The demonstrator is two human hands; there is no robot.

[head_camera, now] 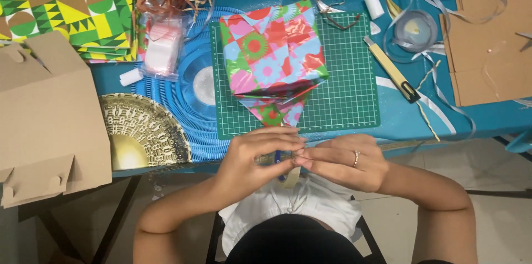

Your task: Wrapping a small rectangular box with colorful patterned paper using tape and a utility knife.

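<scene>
Left hand (256,156) and right hand (338,161) meeting at table edge, fingers pinched together on small roll of beige tape (289,177); just beyond, multicoloured wrapped paper parcel (271,62) on green cutting mat (346,95).

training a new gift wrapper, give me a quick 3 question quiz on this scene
1. True or false: the wrapped box lies on the green cutting mat.
2. Which lies right of the mat? A) yellow utility knife B) gold fan C) brown cardboard box
3. Fill in: the ring sits on the ___ hand.

Key
1. True.
2. A: the yellow utility knife lies right of the mat; the gold fan and the brown cardboard box lie left.
3. Right: right hand, close to the left hand, at the table edge.
</scene>
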